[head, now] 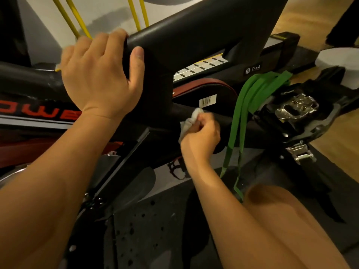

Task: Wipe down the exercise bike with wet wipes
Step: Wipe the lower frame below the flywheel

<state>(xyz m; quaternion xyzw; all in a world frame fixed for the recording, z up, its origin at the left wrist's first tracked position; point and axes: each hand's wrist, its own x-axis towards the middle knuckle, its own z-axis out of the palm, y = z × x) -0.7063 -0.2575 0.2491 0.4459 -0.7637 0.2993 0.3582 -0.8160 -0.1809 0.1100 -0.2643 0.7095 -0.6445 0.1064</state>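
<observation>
The black exercise bike (pixel 194 35) fills the view, seen from above and close. My left hand (pixel 101 74) grips the end of its thick black upper bar, fingers over the top and thumb on the near face. Lower down, my right hand (pixel 200 136) holds a crumpled white wet wipe (pixel 191 121) and presses it against a dark frame tube just below a barcode sticker (pixel 207 100). Most of the wipe is hidden inside my fist.
A green resistance band (pixel 240 117) hangs over the frame right of my right hand. A metal-clipped pedal (pixel 297 107) and a ratchet strap (pixel 299 154) sit at the right. Yellow bands (pixel 75 18) hang at the top left. My bare knee (pixel 272 210) is at the lower right over a dark mat.
</observation>
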